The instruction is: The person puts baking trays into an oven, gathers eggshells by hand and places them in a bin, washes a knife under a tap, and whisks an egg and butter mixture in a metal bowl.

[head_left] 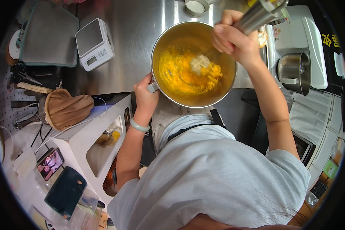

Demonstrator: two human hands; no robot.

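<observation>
A round steel mixing bowl [156,50] is at the near edge of the steel counter, and its rim overhangs that edge. My left hand [146,92] is closed on the bowl's side handle [153,87]. Thick yellow-orange mixture [180,76] is smeared over the bottom, with a pale, blurred lump [200,64] on it. Over the bowl's right side, my right hand [237,38] is wrapped round a shiny steel handle [257,17] that slants up and right. Its lower end is blurred by motion, so I cannot tell the tool's kind.
A white digital scale [99,53] and a greenish-rimmed tray [50,34] stand at left. A small metal tin [196,7] sits behind the bowl. To the right is another steel pot [295,73]. A brown cloth strainer [67,109] and a lit phone [50,164] are lower left.
</observation>
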